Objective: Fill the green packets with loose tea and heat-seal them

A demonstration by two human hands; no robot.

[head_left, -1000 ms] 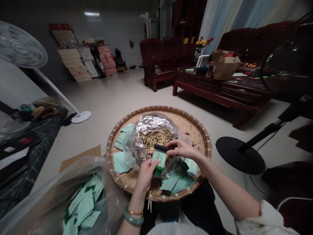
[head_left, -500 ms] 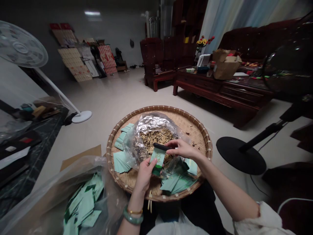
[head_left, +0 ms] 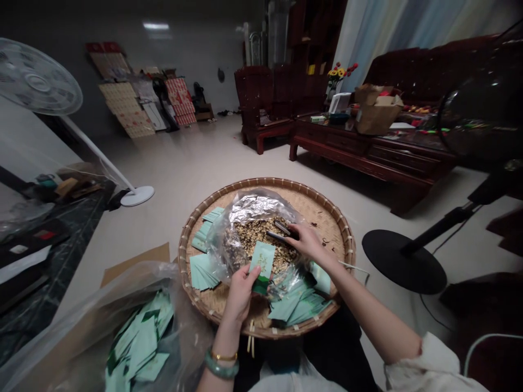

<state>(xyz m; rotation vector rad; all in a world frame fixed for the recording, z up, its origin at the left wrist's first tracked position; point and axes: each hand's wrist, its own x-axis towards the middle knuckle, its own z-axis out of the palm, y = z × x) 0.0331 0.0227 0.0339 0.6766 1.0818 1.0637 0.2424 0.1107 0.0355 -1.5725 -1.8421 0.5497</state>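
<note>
My left hand (head_left: pixel 241 294) pinches a pale green paper sachet (head_left: pixel 262 267) with a darker green lower end. My right hand (head_left: pixel 309 245) holds a small black tool (head_left: pixel 280 232), possibly tongs or a clip, above a heap of dried, speckled brown plant material (head_left: pixel 257 237). That heap lies in a foil-lined clear plastic bag (head_left: pixel 249 209), which rests on a round woven bamboo tray (head_left: pixel 265 184). Loose stacks of pale green sachets (head_left: pixel 203 271) lie on the tray near both hands.
A clear plastic bag of green sachets (head_left: pixel 139 337) lies at lower left, beside a cardboard sheet (head_left: pixel 139 261). A white fan's base (head_left: pixel 137 196) stands left, and a black fan base (head_left: pixel 403 261) stands right. Dark wooden furniture (head_left: pixel 368 136) stands beyond.
My right hand has moved up and right, taking the black tool off the sachet's top edge to above the dried material. My left hand and the sachet have barely moved.
</note>
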